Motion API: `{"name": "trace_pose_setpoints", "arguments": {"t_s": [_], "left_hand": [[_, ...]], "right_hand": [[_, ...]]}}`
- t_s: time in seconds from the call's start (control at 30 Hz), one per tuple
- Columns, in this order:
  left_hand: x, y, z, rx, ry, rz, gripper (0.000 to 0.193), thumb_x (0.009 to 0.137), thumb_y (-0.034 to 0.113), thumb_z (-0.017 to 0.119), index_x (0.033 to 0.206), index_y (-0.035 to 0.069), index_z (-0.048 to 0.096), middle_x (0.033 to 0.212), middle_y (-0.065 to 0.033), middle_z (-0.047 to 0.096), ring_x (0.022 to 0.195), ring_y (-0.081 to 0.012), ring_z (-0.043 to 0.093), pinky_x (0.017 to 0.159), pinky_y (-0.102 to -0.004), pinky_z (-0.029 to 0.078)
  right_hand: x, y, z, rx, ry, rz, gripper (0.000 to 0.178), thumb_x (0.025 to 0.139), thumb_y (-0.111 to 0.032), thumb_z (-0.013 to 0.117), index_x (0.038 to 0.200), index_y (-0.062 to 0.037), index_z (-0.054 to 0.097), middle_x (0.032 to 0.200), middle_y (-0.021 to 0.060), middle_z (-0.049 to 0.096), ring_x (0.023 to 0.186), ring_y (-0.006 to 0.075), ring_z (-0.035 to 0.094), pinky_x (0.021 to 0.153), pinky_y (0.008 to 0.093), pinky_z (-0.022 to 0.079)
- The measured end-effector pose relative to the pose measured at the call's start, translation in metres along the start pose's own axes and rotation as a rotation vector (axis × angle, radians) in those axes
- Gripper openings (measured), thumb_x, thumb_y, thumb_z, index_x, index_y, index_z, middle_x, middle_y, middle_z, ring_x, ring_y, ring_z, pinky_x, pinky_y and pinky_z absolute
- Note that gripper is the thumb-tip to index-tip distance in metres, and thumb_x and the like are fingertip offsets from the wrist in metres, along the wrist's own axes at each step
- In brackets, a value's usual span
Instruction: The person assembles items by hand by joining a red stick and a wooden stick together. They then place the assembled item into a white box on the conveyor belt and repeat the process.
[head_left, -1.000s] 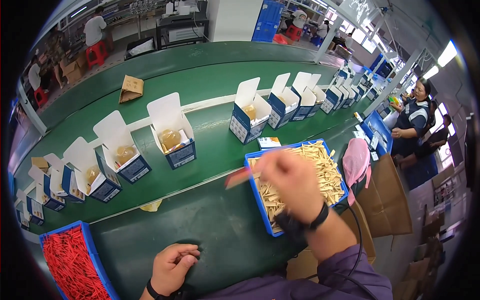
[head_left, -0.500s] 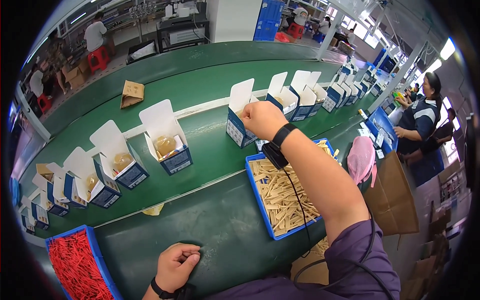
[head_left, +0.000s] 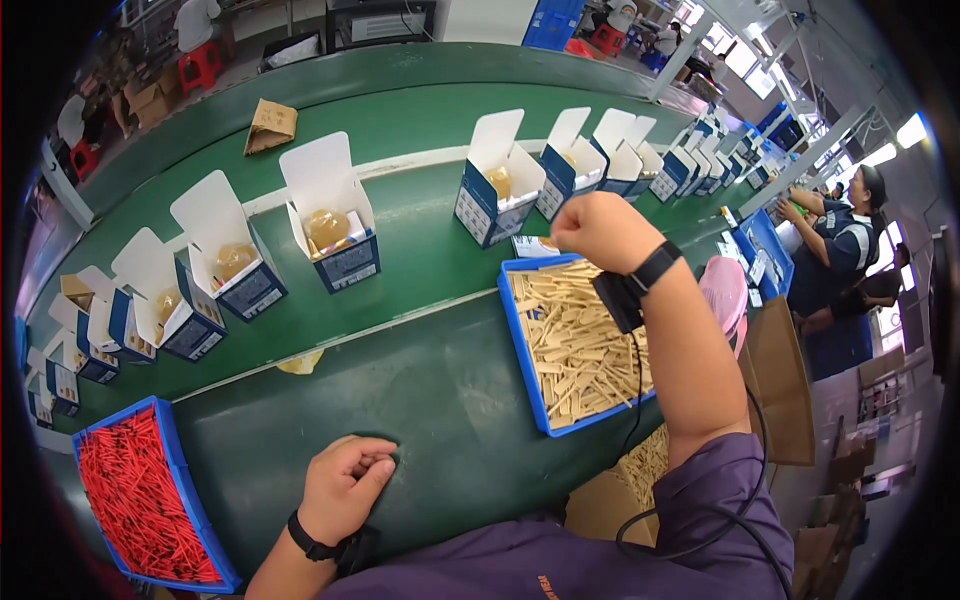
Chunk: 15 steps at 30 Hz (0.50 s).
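My right hand (head_left: 605,228) is raised over the far edge of a blue tray of flat wooden sticks (head_left: 575,345). Its fingers are curled down and their tips are hidden, so whether they pinch anything does not show. Just left of it stands an open blue-and-white box (head_left: 490,205) with a round tan item inside. A small flat box (head_left: 535,246) lies between that box and the tray. My left hand (head_left: 345,485) rests at the near side of the dark bench, fingers loosely closed, with nothing visible in them.
More open boxes (head_left: 337,250) with wrapped tan items line the green belt (head_left: 410,215) on both sides. A blue tray of thin red sticks (head_left: 150,500) sits at lower left. A brown carton piece (head_left: 270,127) lies farther back. A co-worker (head_left: 840,235) stands at right beyond a pink mesh item (head_left: 722,290).
My right hand has drawn back from the open box, moving right to above the stick tray. My left hand stays on the bench. The view has tilted down somewhat.
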<state>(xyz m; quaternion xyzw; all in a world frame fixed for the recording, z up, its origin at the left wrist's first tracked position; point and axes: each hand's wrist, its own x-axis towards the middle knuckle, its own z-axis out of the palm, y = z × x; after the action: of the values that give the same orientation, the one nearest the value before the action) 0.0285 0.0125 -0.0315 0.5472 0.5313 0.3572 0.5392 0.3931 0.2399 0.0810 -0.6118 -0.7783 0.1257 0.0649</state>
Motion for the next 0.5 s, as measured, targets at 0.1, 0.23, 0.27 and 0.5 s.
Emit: {"name": "trace_pose_setpoints", "arguments": {"t_s": [0.1,0.23,0.27,0.5], "left_hand": [[-0.004,-0.003,-0.003,-0.055,0.013,-0.058,0.018,0.090,-0.002,0.065,0.108,-0.001,0.068,0.091,-0.0039,0.066,0.078,-0.0085,0.061,0.070,-0.0224,0.051],[-0.031,0.036,-0.014,0.083,0.257,0.031,0.016,0.086,-0.002,0.069,0.101,-0.001,0.071,0.089,-0.0051,0.067,0.075,-0.0101,0.063,0.070,-0.0232,0.051],[-0.042,0.046,-0.022,0.113,0.320,0.034,0.017,0.086,-0.002,0.068,0.103,0.000,0.070,0.089,-0.0050,0.066,0.076,-0.0101,0.063,0.070,-0.0233,0.050],[-0.132,0.034,-0.154,0.705,0.728,-0.042,0.026,0.083,-0.004,0.068,0.108,-0.002,0.065,0.090,-0.0107,0.063,0.080,-0.0197,0.061,0.074,-0.0300,0.050]], "right_hand": [[-0.040,-0.010,0.005,0.068,-0.084,-0.063,0.021,0.080,-0.022,0.075,0.089,-0.0022,0.074,0.082,0.0154,0.070,0.078,0.0311,0.068,0.072,0.0403,0.054],[-0.063,-0.006,0.031,0.024,0.023,-0.128,0.020,0.080,-0.022,0.076,0.088,-0.0039,0.075,0.087,0.0160,0.070,0.082,0.0332,0.068,0.075,0.0404,0.054],[-0.065,-0.003,0.037,-0.015,0.095,-0.145,0.019,0.080,-0.022,0.076,0.088,-0.0048,0.075,0.090,0.0163,0.071,0.084,0.0343,0.069,0.077,0.0408,0.055],[-0.069,0.007,0.042,0.108,0.149,-0.129,0.016,0.087,-0.014,0.071,0.099,-0.0044,0.073,0.090,0.0115,0.069,0.081,0.0247,0.067,0.073,0.0339,0.053]]}}
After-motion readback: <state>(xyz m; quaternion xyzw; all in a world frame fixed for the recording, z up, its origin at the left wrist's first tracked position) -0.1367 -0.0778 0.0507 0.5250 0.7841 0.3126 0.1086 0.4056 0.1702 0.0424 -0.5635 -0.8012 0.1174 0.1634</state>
